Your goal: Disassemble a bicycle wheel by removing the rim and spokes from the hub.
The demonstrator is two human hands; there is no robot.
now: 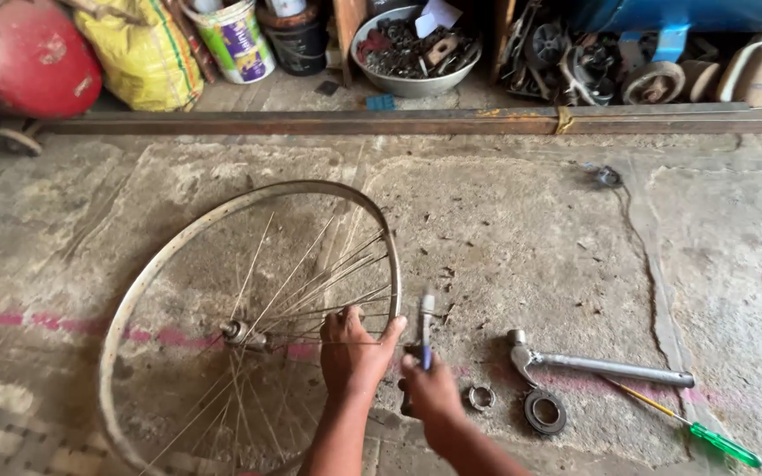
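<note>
Both hands work low in the head view, close together at the near edge of a bicycle wheel. Left hand (352, 351) is spread with its fingers among the spokes and its thumb hooked toward the rim, apparently to brace the wheel. Right hand (429, 392) is closed around the handles of a pair of pliers (425, 330), whose nose points up toward the rim just beside the left thumb.

One bicycle wheel (169, 256), bare of any tyre, stands tilted on the concrete floor (522, 220), its hub (238, 333) left of the hands. Several spokes look loose and bunched rather than evenly fanned.

Laid within easy reach on the floor to the right of the hands are four items: one small metal ring (481, 397), one larger dark bearing ring (544, 411), one grey metal crank arm (601, 365), and one screwdriver with a green handle (694, 427).

Along the far side, a rusty steel bar (399, 122) crosses the floor. Behind it sit one red gas cylinder (24, 57), one yellow sack (143, 57), two buckets, and one metal basin of scrap parts (412, 48).
</note>
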